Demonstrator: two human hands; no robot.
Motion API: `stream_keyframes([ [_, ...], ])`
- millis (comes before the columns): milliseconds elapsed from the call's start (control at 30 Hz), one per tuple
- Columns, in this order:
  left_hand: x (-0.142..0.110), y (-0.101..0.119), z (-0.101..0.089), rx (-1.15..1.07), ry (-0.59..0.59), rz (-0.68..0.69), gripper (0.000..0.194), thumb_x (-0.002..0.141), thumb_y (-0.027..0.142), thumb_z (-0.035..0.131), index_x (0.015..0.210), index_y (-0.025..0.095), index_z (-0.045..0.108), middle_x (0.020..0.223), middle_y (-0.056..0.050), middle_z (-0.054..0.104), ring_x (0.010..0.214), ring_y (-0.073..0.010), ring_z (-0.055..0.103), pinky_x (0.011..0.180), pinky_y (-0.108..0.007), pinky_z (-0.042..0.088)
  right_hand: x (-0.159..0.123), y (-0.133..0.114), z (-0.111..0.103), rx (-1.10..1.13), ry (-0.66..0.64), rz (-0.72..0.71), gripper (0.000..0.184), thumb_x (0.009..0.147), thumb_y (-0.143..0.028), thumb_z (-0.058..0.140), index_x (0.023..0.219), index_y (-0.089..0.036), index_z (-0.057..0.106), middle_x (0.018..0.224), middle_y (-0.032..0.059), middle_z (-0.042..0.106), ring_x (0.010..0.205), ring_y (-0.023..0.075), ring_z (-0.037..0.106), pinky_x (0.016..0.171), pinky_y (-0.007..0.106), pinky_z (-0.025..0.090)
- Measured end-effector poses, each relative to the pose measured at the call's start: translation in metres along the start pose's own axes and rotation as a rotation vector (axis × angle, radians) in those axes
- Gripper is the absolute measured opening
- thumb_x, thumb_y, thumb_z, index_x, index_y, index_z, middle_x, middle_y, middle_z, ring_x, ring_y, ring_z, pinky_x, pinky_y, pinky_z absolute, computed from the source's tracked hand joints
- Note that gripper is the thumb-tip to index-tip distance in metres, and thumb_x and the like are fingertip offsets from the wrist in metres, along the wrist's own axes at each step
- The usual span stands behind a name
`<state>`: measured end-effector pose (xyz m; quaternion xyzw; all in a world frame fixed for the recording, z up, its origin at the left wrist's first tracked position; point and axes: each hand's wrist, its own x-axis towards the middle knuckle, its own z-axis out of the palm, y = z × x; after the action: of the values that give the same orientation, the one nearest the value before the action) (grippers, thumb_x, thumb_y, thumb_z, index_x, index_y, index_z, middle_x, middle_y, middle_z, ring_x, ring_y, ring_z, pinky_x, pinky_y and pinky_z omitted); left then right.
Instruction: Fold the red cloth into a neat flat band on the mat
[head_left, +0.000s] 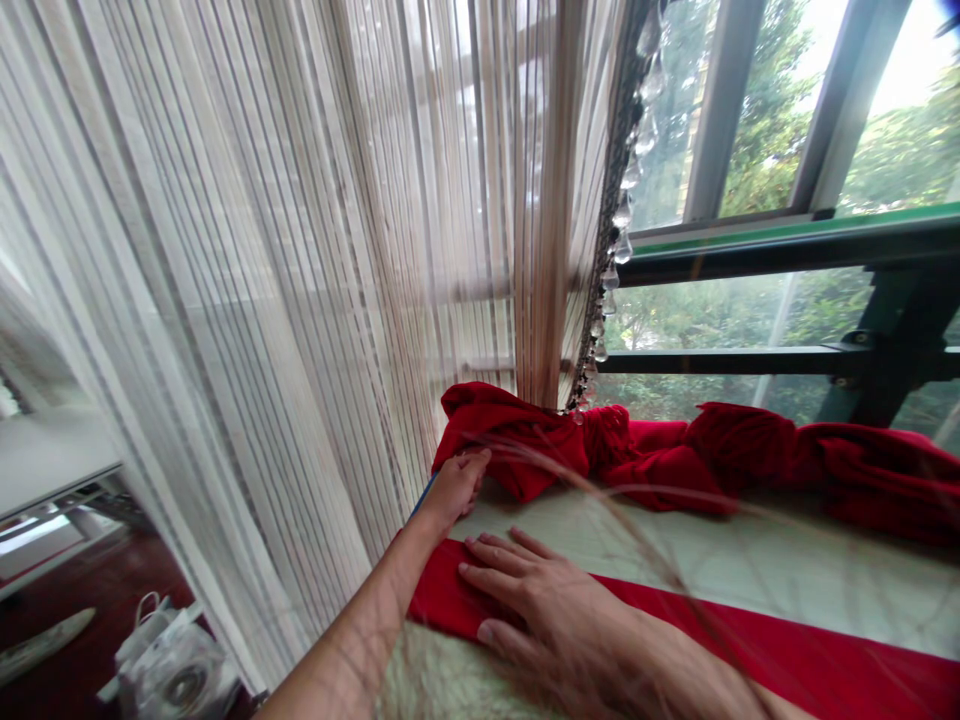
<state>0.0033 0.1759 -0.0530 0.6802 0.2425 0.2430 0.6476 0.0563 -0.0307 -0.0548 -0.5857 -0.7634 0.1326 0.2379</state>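
Note:
A long flat strip of red cloth (810, 645) runs across a pale board or tabletop (600, 535). My right hand (555, 605) lies flat on the strip, palm down with fingers spread. Farther off, my left hand (456, 488) is closed at the near edge of a bunched heap of red cloth (525, 430). Its curled fingers appear to grip that cloth, though their undersides are hidden. A narrow blue edge (424, 494) shows beside the left wrist. Loose hairs cross in front of the camera and blur part of the view.
Sheer striped curtains (262, 300) hang along the left and touch the board's side. A trim of clear beads (624, 210) edges them. Behind the heap stand a dark railing (750, 262) and window frames (739, 110). Low at left is a plastic-wrapped white object (172, 665).

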Motion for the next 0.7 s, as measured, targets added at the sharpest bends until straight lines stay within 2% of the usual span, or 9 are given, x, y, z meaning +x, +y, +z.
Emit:
stream_keyframes([
  [267,-0.0006,0.0008,0.0000,0.005,-0.006,0.004,0.058,0.088,0.069,0.074,0.068,0.025,0.042,0.051,0.012,0.032,0.038,-0.0062,0.019,0.037,-0.023,0.012,0.0002,0.0001,0.0020,-0.004,0.017,0.000,0.058,0.105,-0.046,0.059,0.160,-0.029,0.052,0.168,0.0121,0.054,0.159,0.0342,0.041,0.134,0.064,0.022],
  [533,-0.0013,0.0013,0.0005,0.015,0.003,0.012,0.060,0.085,0.073,0.075,0.068,0.025,0.042,0.052,0.012,0.033,0.039,-0.0059,0.020,0.037,-0.023,0.012,-0.0008,-0.0048,-0.0029,-0.009,-0.004,0.002,0.059,0.104,-0.046,0.059,0.160,-0.026,0.052,0.168,0.0141,0.053,0.160,0.0351,0.041,0.134,0.064,0.023],
  [700,-0.0018,-0.0002,0.0009,0.041,0.010,0.016,0.060,0.091,0.071,0.071,0.068,0.025,0.041,0.052,0.013,0.031,0.039,-0.0058,0.021,0.038,-0.023,0.013,-0.0004,-0.0041,-0.0050,-0.012,-0.018,0.017,0.060,0.104,-0.045,0.058,0.161,-0.026,0.052,0.170,0.0145,0.051,0.161,0.0344,0.039,0.134,0.064,0.022],
])
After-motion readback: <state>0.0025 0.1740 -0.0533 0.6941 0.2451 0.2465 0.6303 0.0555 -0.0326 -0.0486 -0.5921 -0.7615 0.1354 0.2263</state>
